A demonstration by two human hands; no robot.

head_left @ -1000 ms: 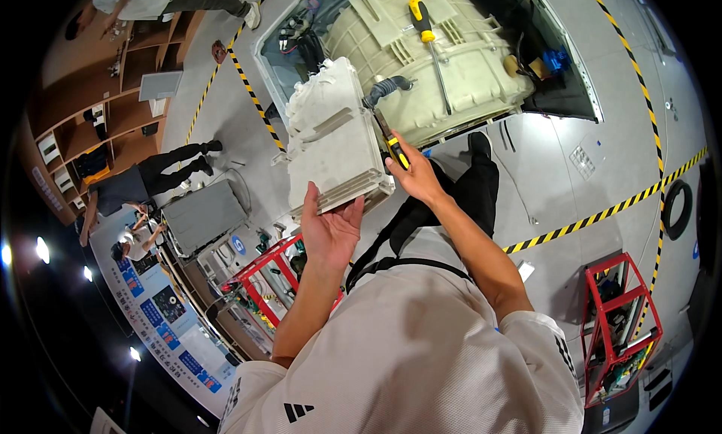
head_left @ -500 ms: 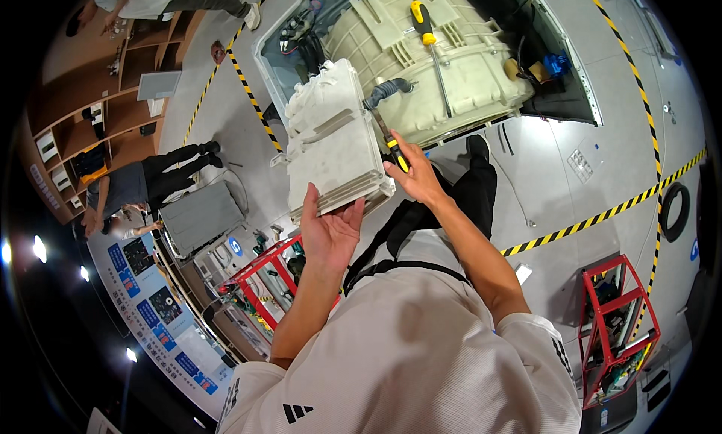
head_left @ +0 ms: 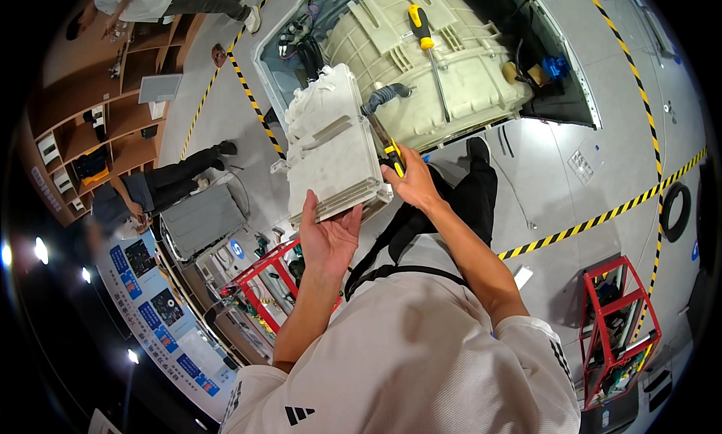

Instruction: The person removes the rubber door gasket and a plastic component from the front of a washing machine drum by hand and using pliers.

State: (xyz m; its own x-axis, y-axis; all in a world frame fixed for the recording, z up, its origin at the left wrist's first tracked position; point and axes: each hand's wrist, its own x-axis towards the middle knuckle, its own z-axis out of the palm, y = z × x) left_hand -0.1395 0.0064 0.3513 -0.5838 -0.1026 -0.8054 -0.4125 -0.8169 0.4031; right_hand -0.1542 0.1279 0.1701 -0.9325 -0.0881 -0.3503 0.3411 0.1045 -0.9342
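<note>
My left hand [head_left: 328, 238], palm up, has its fingers curled under the near edge of an off-white plastic detergent drawer housing [head_left: 327, 152] and holds it up, tilted. A grey ribbed hose [head_left: 386, 95] runs between this housing and the big cream plastic tub [head_left: 481, 84] of a washing machine. Wrapped in my right hand [head_left: 415, 180] are pliers [head_left: 392, 150] with yellow-and-black handles. Their jaws point up along the housing's right side, near the lower end of the hose; the jaw tips are hard to make out. A yellow-and-black screwdriver [head_left: 423, 39] lies on the tub.
The machine's metal cabinet [head_left: 590, 107] surrounds the tub, with wiring [head_left: 307, 47] at its left. Red-framed carts [head_left: 602, 306] stand on the right and lower left. Two people are at the left, by wooden shelves [head_left: 113, 125] and a grey panel [head_left: 201, 216]. Striped tape [head_left: 602, 216] marks the floor.
The pliers have turned slightly in my right hand, and their handles look further apart. The housing has dipped a little. At the left, a person's arm has come down.
</note>
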